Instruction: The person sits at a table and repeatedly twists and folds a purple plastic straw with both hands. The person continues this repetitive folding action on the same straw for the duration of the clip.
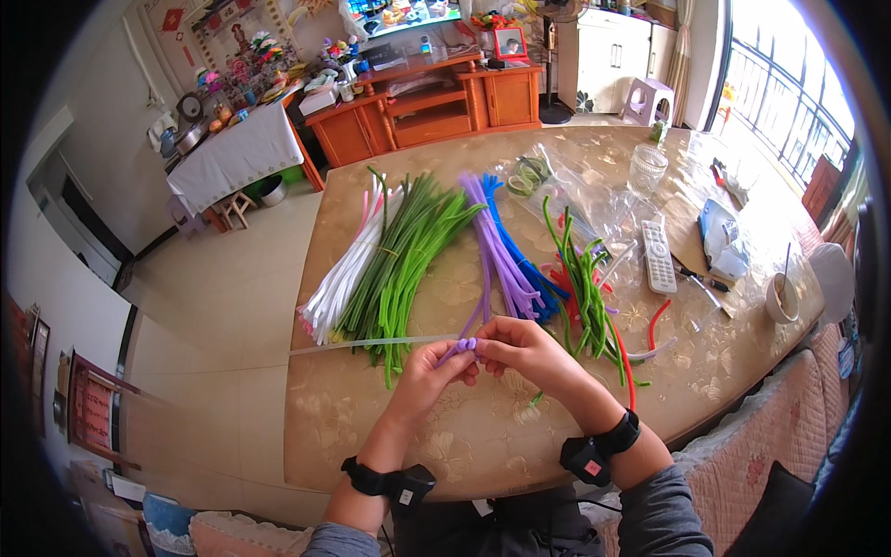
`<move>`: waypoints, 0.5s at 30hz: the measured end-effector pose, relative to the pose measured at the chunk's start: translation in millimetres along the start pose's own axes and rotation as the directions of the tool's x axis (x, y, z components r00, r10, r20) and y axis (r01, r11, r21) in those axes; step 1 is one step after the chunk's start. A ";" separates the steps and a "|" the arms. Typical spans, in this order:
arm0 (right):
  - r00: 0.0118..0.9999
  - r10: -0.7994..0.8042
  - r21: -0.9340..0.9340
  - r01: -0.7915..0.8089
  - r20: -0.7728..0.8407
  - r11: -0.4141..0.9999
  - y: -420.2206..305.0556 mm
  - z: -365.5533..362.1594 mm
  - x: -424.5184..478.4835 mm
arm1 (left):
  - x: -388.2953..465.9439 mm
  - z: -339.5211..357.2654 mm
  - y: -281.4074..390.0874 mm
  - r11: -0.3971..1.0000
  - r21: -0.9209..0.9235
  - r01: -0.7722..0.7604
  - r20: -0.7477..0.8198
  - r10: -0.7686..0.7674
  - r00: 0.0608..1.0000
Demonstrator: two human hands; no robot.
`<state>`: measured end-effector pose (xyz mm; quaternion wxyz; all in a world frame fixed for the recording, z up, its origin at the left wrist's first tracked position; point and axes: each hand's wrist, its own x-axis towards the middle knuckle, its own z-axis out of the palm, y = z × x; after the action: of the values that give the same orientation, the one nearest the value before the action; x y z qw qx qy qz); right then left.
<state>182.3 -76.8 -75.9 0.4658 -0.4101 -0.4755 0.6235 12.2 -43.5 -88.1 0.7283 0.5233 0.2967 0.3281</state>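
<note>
Both hands meet over the table, their fingertips pinching a lilac pipe cleaner that is bent into small coils. My left hand grips it from the left, my right hand from the right. A translucent plastic strip reaches leftwards from my left hand. Beyond the hands lie bundles of white pipe cleaners, dark green pipe cleaners, light green pipe cleaners, lilac pipe cleaners and blue pipe cleaners. Loose green pipe cleaners mix with red ones on the right.
The table has a patterned cover. Clear plastic bags, a glass, a white remote control, a black pen, a tissue pack and a bowl stand or lie towards the right.
</note>
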 end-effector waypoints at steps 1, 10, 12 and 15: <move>1.000 0.000 0.006 0.000 0.005 1.000 -1.4 0.2 -0.5 | -0.3 -0.1 0.4 0.999 -0.045 0.015 0.007 -0.015 1.000; 0.999 0.046 0.020 -0.046 -0.008 0.999 -3.7 0.4 -2.7 | 0.9 -0.1 -3.9 0.995 -0.059 -0.082 -0.003 0.082 0.997; 0.998 0.058 -0.036 -0.059 -0.013 0.998 -2.8 -0.4 -1.4 | 0.3 3.8 0.1 0.993 -0.089 -0.077 -0.085 0.070 0.994; 0.999 -0.007 -0.181 -0.003 -0.054 0.983 6.9 0.0 1.1 | 2.2 0.9 -2.5 0.991 -0.113 -0.074 -0.112 0.061 0.992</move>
<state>180.8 -76.6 -82.7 0.4399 -0.4672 -0.5178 0.5658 14.7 -42.8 -90.4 0.7289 0.4710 0.2982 0.3975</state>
